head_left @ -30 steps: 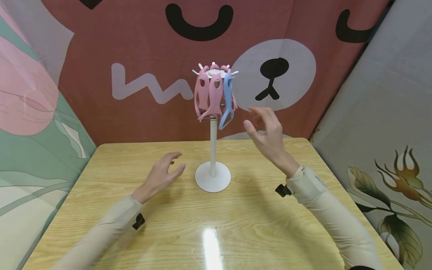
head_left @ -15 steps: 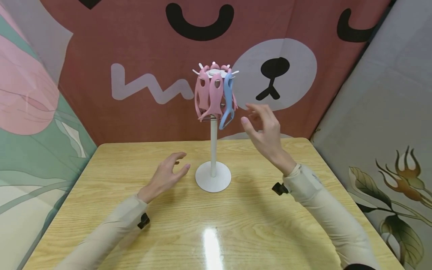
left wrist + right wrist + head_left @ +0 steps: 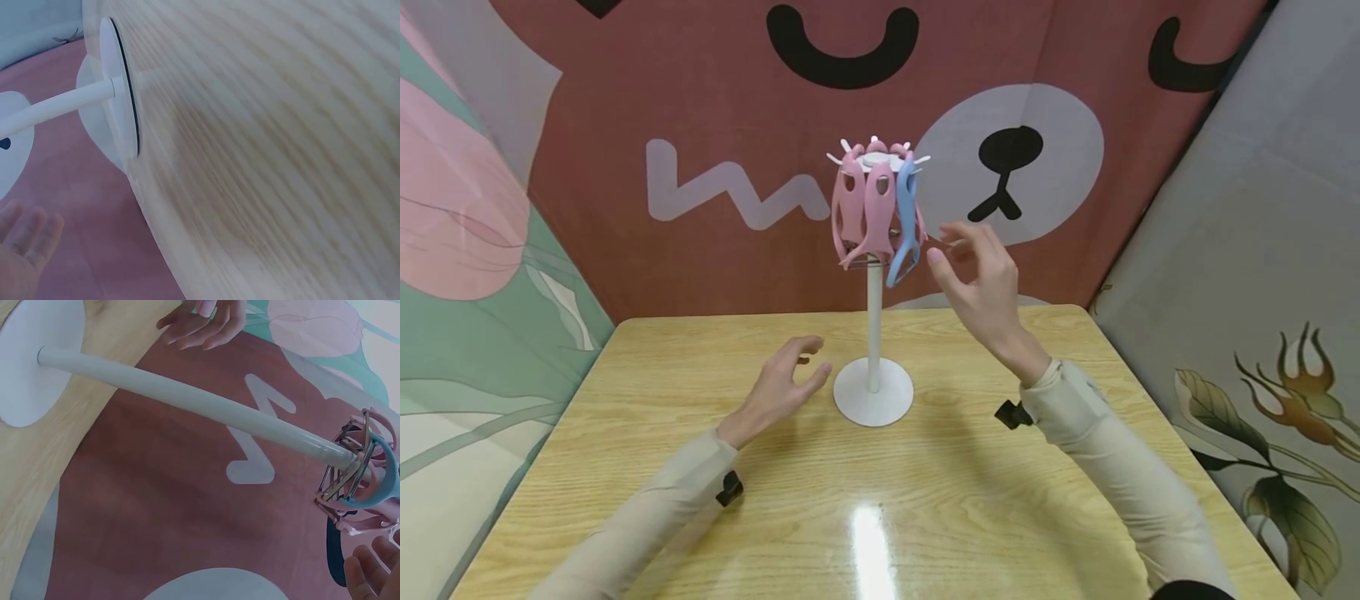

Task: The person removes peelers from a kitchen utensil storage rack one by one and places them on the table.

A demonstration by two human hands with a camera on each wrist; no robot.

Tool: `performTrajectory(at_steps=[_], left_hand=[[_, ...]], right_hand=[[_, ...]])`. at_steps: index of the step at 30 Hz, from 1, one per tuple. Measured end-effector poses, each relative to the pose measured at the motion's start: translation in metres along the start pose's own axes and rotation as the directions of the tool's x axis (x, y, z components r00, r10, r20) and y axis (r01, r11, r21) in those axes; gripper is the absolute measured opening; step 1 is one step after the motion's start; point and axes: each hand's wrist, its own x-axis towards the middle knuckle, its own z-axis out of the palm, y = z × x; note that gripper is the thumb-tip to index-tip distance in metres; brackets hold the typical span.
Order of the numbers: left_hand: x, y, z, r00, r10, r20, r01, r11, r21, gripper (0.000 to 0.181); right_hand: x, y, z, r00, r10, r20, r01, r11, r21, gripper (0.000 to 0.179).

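A white stand (image 3: 874, 325) with a round base and a hooked top rises from the wooden table. Around its top hang several pink Y-shaped peelers (image 3: 878, 208) and one blue peeler (image 3: 907, 221), handles up and metal-bladed heads down. My right hand (image 3: 983, 292) is raised just right of the blue peeler, thumb and fingers parted with nothing between them. In the right wrist view its fingers (image 3: 375, 569) show beside the peeler heads. Low over the table, my left hand (image 3: 777, 390) is left of the round base (image 3: 872, 412), its fingers loosely bent and holding nothing.
The wooden table (image 3: 700, 517) ends at the back against a reddish-brown cloth (image 3: 737, 275) with a cartoon face. Patterned cloths hang on the left (image 3: 467, 350) and right (image 3: 1225, 275). A small black device (image 3: 1013, 414) sits on the right wrist.
My right hand has moved left and slightly up, nearer the blue peeler. My left hand has come right, nearer the stand's base. The stand and peelers stay in place.
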Motion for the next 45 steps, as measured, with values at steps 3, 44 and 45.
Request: performTrajectory(at_steps=[3,44,45], left_hand=[[0.002,0.003,0.002,1.0,-0.008,-0.003,0.008,1.0,-0.025,0.048],[0.035,0.015,0.037,0.994,-0.11,0.022,0.112,0.967,-0.228,0.05],[0.036,0.016,0.039,0.993,-0.118,0.025,0.12,0.967,-0.226,0.05]], right_hand=[[0.002,-0.003,0.0,1.0,0.011,0.009,-0.011,1.0,0.0,0.049],[0.026,-0.028,0.012,0.997,0.051,0.058,-0.05,0.999,-0.019,0.042],[0.027,-0.028,0.013,0.997,0.054,0.06,-0.053,0.998,-0.02,0.042]])
